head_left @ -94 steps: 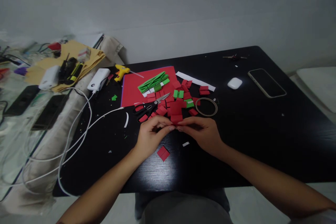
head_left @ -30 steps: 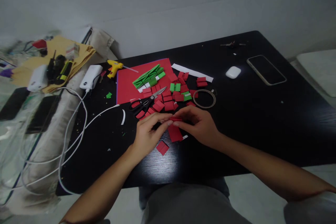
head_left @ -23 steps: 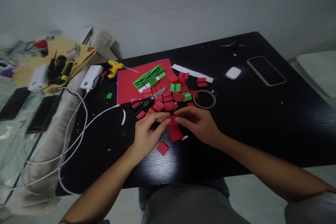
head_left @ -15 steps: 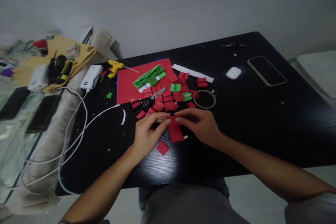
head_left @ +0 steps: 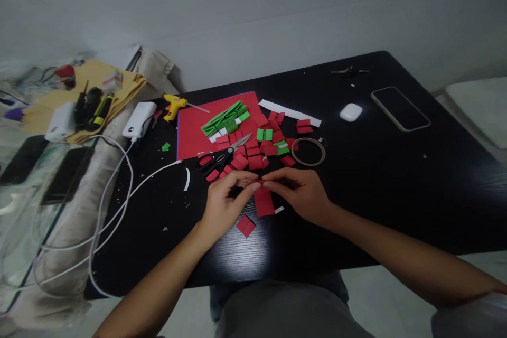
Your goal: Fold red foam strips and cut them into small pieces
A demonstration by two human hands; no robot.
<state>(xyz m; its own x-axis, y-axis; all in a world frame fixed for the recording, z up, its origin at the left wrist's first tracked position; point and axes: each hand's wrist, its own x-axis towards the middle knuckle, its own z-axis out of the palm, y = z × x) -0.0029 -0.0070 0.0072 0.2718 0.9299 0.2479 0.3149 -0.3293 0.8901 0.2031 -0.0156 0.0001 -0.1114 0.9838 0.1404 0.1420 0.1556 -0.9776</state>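
A red paper strip hangs toward me from between both hands, its top end pinched by the fingertips. My left hand is closed on the strip's left side, thumb against forefinger. On the right side my right hand grips the same end in a like pinch. One folded red paper square lies on the table below the left hand. Beyond the fingers is a heap of folded red paper pieces with a few green folded pieces among them. Black-handled scissors rest on the heap's left side.
A roll of tape lies right of the heap. Behind are red sheets, a green folded paper bundle, a white strip and a yellow glue gun. Rightward lie an earbud case and a phone. White cables cross the left edge.
Both hands stay on the strip, with the fingertips slightly lower in view. The strip's lower part now hangs straighter. The whole view has shifted slightly.
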